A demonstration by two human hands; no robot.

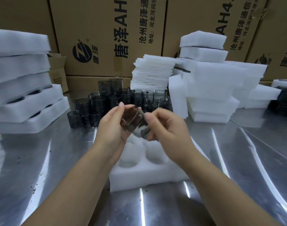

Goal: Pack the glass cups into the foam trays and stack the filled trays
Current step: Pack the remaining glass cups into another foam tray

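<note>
Hands: 2, left hand [111, 128] and right hand [168, 128].
Held cup [134, 123]: 1.
Loose cups [116, 98] behind: more than ten, some two high. Overlap prevents an exact count.
Open foam tray [147, 180] in front: 1. Round pockets fully in view: 2, others covered.
Left tray stack [20, 66]: 5 layers.
Foam sheet pile [152, 72]: too many to count.
Cardboard boxes [107, 30]: at least 4.
</note>
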